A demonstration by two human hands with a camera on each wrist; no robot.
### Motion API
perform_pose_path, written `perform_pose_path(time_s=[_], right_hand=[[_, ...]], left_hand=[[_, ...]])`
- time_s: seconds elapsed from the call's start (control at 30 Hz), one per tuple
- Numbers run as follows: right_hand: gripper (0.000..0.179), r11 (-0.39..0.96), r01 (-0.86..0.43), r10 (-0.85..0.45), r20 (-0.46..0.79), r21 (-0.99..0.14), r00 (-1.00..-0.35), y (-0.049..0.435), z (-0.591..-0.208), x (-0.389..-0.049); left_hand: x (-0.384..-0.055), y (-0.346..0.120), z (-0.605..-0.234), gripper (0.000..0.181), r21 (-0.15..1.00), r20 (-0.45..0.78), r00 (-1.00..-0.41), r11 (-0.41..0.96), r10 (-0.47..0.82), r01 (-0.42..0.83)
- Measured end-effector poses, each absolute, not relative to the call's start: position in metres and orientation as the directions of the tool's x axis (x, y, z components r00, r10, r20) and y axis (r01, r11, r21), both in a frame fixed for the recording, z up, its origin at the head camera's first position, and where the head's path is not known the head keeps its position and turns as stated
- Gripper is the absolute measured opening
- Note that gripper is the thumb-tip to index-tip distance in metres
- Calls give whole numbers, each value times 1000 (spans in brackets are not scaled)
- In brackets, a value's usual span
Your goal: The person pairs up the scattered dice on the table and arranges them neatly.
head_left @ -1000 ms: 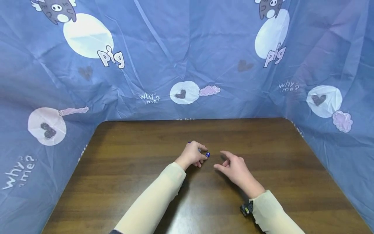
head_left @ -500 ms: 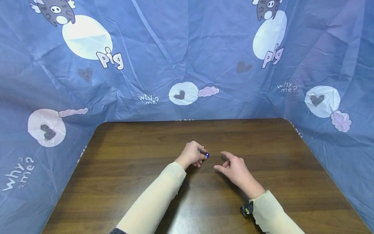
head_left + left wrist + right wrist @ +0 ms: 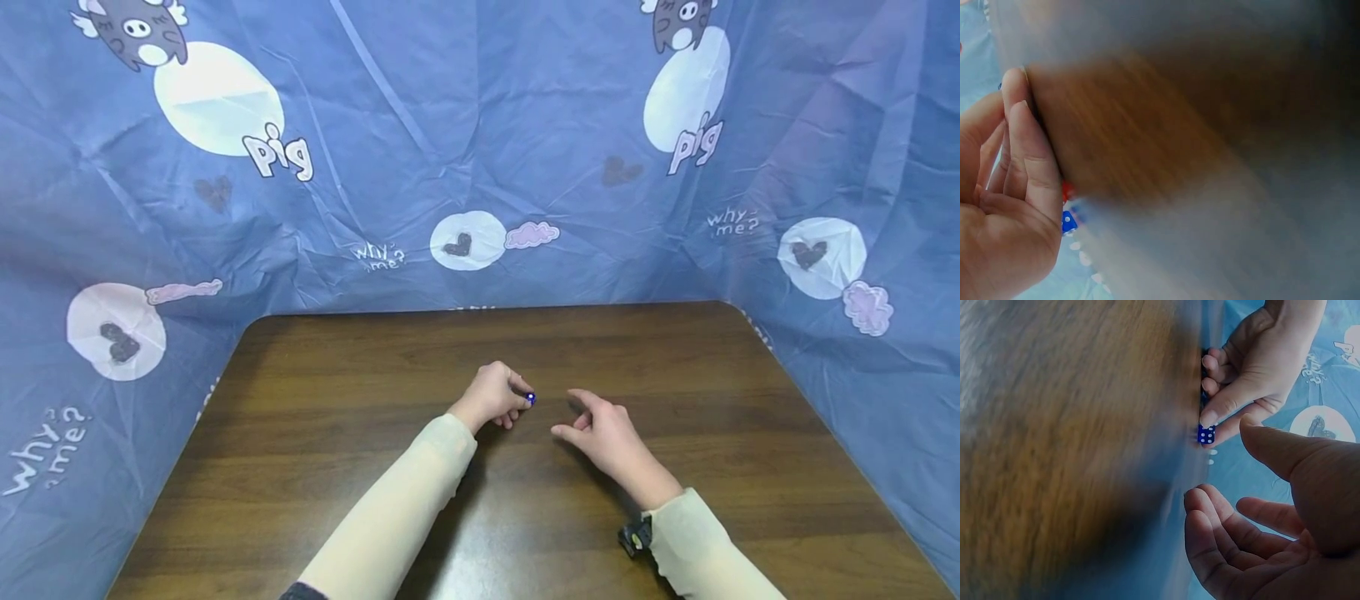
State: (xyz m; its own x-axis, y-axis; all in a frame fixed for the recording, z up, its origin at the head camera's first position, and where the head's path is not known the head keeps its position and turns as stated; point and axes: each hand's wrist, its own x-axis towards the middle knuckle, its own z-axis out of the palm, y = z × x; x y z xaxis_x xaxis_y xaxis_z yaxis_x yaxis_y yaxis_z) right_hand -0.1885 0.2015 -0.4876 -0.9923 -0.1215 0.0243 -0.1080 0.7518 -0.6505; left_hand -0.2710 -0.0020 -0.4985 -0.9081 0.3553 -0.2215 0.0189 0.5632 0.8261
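A small blue die with white dots (image 3: 531, 399) sits at the tips of my left hand's thumb and forefinger, just above or on the brown table. My left hand (image 3: 497, 395) pinches it, as the right wrist view also shows at the die's dotted face (image 3: 1206, 434). Past the left palm, the left wrist view shows another blue die (image 3: 1069, 221) and a small red piece (image 3: 1067, 191), both partly hidden by the hand. My right hand (image 3: 606, 427) hovers to the right of the die, thumb and forefinger apart, holding nothing.
The wooden table (image 3: 660, 358) has rounded far corners. A blue printed cloth (image 3: 390, 167) hangs behind it and at both sides. A small black device (image 3: 635, 537) is at the right wrist.
The die at the left fingertips has shifted slightly left, closer into the pinch. Bits of blue and red earlier seen beside the left hand are now out of sight in the head view. The right hand stays put.
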Motion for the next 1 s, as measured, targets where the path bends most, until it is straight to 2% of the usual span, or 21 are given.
perform_pose_path(time_s=[0.5, 0.83, 1.0], right_hand=[[63, 753, -119, -131, 30, -648, -991, 197, -491, -189], [58, 744, -137, -159, 27, -653, -987, 188, -493, -187], [54, 721, -144, -188, 9, -678, -982, 182, -493, -186]], left_hand=[[-262, -13, -494, 12, 805, -195, -916, 591, 351, 55], [-232, -28, -491, 7, 808, -163, -914, 582, 373, 93], [-216, -37, -487, 8, 814, -188, -919, 578, 346, 51]])
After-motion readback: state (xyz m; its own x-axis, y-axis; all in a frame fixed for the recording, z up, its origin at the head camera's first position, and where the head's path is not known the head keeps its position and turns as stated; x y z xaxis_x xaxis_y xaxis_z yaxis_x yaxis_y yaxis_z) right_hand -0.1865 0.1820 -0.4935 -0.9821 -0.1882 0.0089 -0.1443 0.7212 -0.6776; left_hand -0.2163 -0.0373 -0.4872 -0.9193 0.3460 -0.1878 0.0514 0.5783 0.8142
